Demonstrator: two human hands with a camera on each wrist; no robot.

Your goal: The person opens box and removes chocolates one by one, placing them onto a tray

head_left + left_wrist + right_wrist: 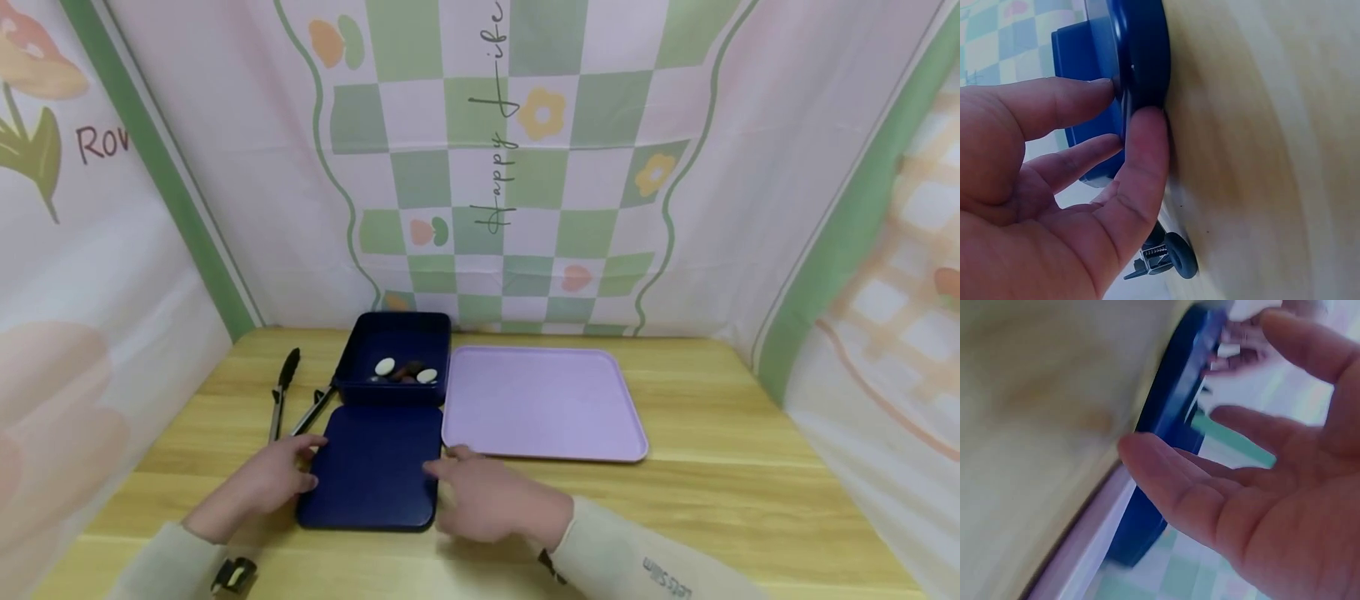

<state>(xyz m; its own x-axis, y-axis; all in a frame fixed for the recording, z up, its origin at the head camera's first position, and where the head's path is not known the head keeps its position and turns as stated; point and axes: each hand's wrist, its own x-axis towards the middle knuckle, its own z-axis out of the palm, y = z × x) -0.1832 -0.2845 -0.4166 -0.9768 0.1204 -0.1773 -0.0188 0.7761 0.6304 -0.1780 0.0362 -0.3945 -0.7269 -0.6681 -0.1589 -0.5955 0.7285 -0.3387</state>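
A dark blue lid [371,471] with rounded corners lies in front of the matching blue box [397,393]. At its left edge, my left hand [273,477] pinches the rim; the left wrist view shows the thumb [1079,100] and a fingertip on opposite faces of the edge. My right hand [491,496] is beside the lid's right edge, index finger extended over the rim. In the right wrist view its fingers [1172,481] are spread and loosely bent, with nothing between them. Inside the box sit white oval pieces [385,367] and dark brown ones.
Black-tipped metal tongs [277,408] lie spread to the left of the box, partly behind my left hand. A lilac tray [543,404] sits right of the box, close to my right hand. Printed cloth [495,167] hangs behind the wooden table [720,500] and on both sides.
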